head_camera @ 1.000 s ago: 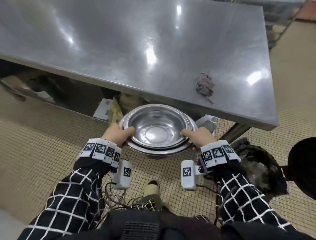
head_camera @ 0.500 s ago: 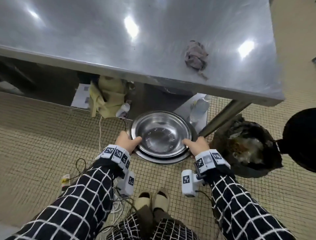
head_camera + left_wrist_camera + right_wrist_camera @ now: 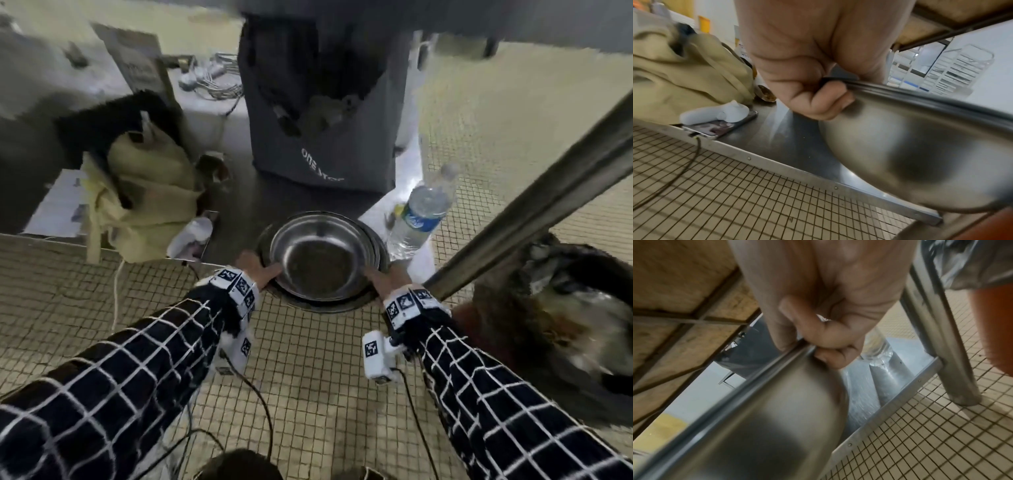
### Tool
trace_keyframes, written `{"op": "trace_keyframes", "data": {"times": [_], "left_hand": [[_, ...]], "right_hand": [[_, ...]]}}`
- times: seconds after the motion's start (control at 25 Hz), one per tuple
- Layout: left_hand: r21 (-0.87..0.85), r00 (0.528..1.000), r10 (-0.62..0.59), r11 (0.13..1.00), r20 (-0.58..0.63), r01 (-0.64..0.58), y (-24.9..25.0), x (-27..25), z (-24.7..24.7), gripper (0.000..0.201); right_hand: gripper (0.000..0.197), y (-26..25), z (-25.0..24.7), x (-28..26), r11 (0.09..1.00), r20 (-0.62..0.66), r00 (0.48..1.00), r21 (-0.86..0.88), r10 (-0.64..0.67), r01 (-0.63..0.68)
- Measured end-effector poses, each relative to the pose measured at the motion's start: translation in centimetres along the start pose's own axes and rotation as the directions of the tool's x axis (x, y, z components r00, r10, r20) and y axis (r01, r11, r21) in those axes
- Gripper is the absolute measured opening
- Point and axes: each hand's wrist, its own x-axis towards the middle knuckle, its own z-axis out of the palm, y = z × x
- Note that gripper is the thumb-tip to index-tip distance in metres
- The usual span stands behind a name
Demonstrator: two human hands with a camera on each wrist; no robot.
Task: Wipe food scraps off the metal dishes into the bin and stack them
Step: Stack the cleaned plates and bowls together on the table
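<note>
A stack of nested metal dishes (image 3: pixel 322 260) hangs low over the front edge of the table's lower metal shelf (image 3: pixel 239 219). My left hand (image 3: pixel 258 270) grips the stack's left rim, thumb inside the top dish, fingers curled under the rim (image 3: pixel 824 104). My right hand (image 3: pixel 383 277) grips the right rim the same way, with its fingers (image 3: pixel 830 353) under the lip. The dishes' undersides (image 3: pixel 910 154) (image 3: pixel 766 418) show blurred and just above the shelf. A bin lined with a black bag (image 3: pixel 565 318) stands on the floor at the right, scraps inside.
On the shelf are a beige cloth bag (image 3: pixel 147 198), a phone with a white gadget (image 3: pixel 719 120), a dark grey bag (image 3: pixel 325 102) at the back and a plastic water bottle (image 3: pixel 418 212) close to the dishes. The table leg (image 3: pixel 534 205) slants past my right wrist. The floor is tiled.
The stack has come down from table-edge height to the lower shelf, both hands still on its rims. My head has dropped low, so the table top is out of view.
</note>
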Motion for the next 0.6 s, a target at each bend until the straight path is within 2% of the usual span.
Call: {"op": "trace_keyframes", "data": {"times": [0.12,0.2,0.28,0.36,0.4,0.52,0.6], "left_hand": [[0.076,0.993,0.091,0.993,-0.073,-0.086,-0.7,5.0,2.6,0.049],[0.043,0.986,0.136,0.99,-0.098,-0.132,-1.3,8.4,5.0,0.048],[0.035,0.979,0.167,0.986,-0.12,-0.164,-1.8,11.0,6.6,0.045],[0.009,0.971,0.188,0.982,-0.145,-0.189,-2.6,13.0,7.9,0.045],[-0.01,0.97,0.19,0.981,-0.152,-0.194,-2.9,13.8,8.5,0.049],[-0.035,0.975,0.179,0.982,-0.133,-0.185,-3.4,14.5,9.5,0.072],[0.041,0.966,0.214,0.977,-0.148,-0.21,-3.7,13.4,9.6,0.086]], "right_hand": [[0.056,1.9,2.9,5.8,0.998,-0.052,0.998,0.044,-0.043,0.046],[0.072,3.8,4.5,10.3,0.995,-0.079,0.995,0.076,-0.063,0.069],[0.073,5.1,5.3,14.1,0.988,-0.11,0.988,0.097,-0.109,0.119],[0.074,5.2,5.1,14.1,0.985,-0.157,0.981,0.105,-0.118,0.135],[0.068,5.3,5.0,14.0,0.985,-0.161,0.978,0.093,-0.128,0.145],[0.049,6.2,4.9,14.0,0.982,-0.15,0.975,0.069,-0.162,0.174],[0.053,6.8,5.0,13.3,0.963,-0.213,0.939,-0.035,-0.27,0.269]]}}
